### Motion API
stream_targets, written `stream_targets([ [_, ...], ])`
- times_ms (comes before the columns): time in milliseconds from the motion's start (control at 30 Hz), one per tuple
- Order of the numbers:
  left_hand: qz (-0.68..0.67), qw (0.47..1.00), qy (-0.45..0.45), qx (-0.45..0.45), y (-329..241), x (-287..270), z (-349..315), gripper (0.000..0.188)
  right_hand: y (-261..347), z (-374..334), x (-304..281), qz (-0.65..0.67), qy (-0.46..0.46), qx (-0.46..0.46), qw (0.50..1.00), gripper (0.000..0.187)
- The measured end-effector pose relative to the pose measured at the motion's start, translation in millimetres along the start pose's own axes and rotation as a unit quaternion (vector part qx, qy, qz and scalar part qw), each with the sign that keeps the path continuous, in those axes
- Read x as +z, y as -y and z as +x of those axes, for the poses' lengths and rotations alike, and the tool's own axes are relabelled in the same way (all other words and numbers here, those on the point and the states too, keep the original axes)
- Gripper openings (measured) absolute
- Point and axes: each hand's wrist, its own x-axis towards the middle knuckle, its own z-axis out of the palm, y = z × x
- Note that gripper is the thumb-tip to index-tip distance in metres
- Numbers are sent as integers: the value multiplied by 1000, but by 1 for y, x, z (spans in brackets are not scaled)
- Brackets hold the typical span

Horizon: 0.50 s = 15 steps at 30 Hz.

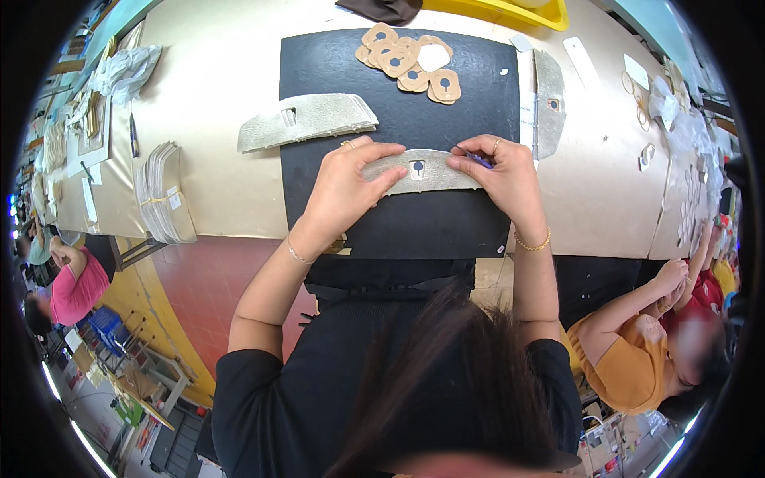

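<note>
On the mat [446,88], hands press a strip [418,170].

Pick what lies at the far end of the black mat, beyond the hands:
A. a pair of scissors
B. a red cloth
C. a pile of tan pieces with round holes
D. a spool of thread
C: a pile of tan pieces with round holes lies at the far end of the black mat, beyond both hands.
</note>
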Motion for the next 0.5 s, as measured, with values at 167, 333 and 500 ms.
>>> stream_targets([
  [167,16,1000,-6,15,1,1,1,30,1,2,-2,-2,10,11,1000,20],
  [333,25,999,-8,22,0,1,2,30,1,2,-2,1,10,17,1000,20],
  [500,25,999,-9,26,1,1,3,30,1,1,-2,4,12,26,1000,20],
])
